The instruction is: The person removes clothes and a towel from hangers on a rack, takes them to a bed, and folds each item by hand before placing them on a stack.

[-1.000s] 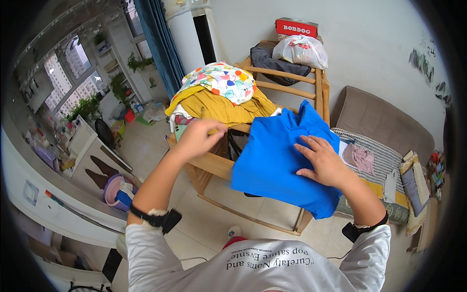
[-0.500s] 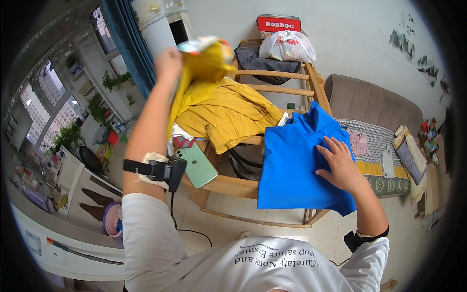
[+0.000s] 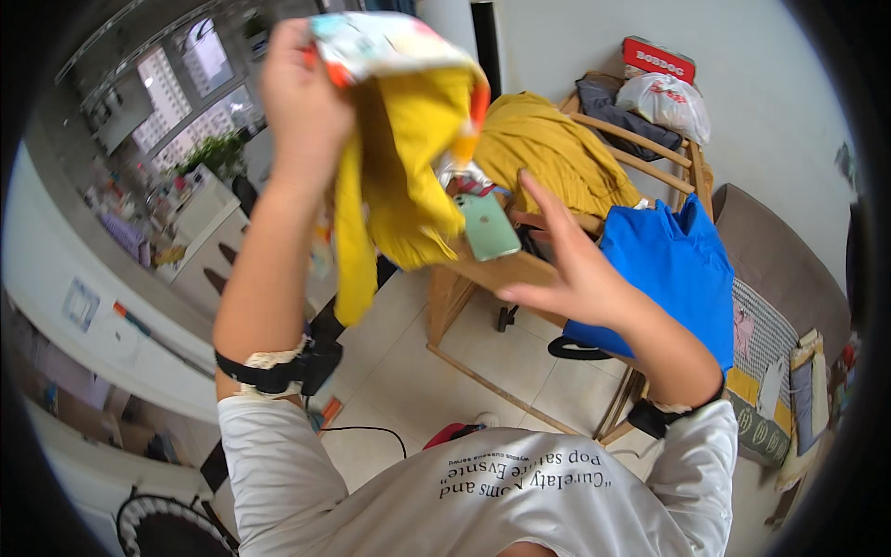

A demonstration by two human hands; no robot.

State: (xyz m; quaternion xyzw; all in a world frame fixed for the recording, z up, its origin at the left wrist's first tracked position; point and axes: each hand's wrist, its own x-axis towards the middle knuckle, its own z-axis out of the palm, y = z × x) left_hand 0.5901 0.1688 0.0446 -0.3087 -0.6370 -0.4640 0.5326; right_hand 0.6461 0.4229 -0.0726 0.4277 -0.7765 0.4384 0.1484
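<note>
Raised at the upper left, my left hand (image 3: 304, 116) is closed on the edge of a yellow garment (image 3: 408, 139). Its patterned white and orange part is at the top, and the yellow cloth hangs down, slightly blurred. My right hand (image 3: 580, 269) is held in the air with fingers apart and nothing in them. Below and beyond that hand, a blue garment (image 3: 673, 265) is draped over a wooden frame (image 3: 497, 271). A pale green phone (image 3: 492, 230) lies on the frame between my hands. Behind it is a mustard garment (image 3: 548, 148).
At the frame's far end are a dark grey cloth (image 3: 617, 116), a white plastic bag (image 3: 664, 107) and a red box (image 3: 657, 59). A brown-backed sofa (image 3: 784, 237) stands at right. A black cable (image 3: 371, 430) runs over the tiled floor.
The view has swung left. My left hand has lifted the yellow garment away from the mustard one. My right hand has come off the blue garment and moved left toward the phone.
</note>
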